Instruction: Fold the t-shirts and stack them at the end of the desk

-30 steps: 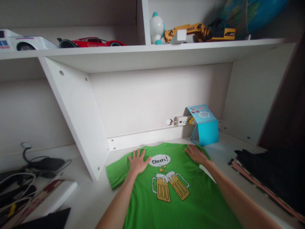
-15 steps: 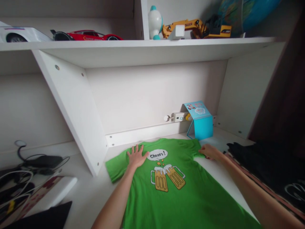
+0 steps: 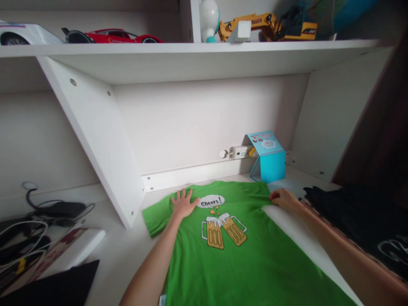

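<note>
A green T-shirt [image 3: 223, 272] lies spread over the white desk, printed with two beer mugs and a "Cheers!" bubble. My left hand [image 3: 184, 204] rests flat on its upper left part, fingers spread, beside the bubble. At the far right, my right hand [image 3: 283, 199] pinches the edge of the shirt's right sleeve between thumb and fingers. The left sleeve lies flat on the desk, pointing out to the left. The lower end of the shirt runs out of view.
A blue desk calendar [image 3: 271, 163] stands behind the right sleeve, near a white power strip [image 3: 239, 152]. Dark folded clothes [image 3: 353, 221] lie at the right. Cables and a black adapter [image 3: 63, 209] are at the left. Above runs a shelf [image 3: 204, 49] with toy vehicles.
My right hand has drawn the right sleeve slightly outward, and the sleeve looks straighter. My left hand stays pressed on the shirt. The view has tipped down a little.
</note>
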A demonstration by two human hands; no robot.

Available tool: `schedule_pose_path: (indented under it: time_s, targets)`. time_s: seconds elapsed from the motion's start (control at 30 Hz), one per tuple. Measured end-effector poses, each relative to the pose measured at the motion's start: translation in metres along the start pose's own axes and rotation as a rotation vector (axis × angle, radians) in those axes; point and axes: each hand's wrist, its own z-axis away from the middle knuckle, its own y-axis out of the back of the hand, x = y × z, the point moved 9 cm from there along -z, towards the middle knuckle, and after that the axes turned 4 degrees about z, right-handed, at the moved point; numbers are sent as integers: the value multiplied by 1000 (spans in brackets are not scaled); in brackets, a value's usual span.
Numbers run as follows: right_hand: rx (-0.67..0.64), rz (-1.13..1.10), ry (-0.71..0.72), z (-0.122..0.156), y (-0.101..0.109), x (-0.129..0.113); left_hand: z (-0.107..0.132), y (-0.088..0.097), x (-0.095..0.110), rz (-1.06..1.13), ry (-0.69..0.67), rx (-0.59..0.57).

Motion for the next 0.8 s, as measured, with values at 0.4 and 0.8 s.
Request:
schedule_pose_path:
  time_s: [0.4, 0.8]
  targets:
    - [-237, 103, 543, 147, -46, -119, 2, 1, 2, 7, 17, -19]
    - [-169, 219, 520, 243, -27, -67, -4, -5, -1, 17, -11, -8]
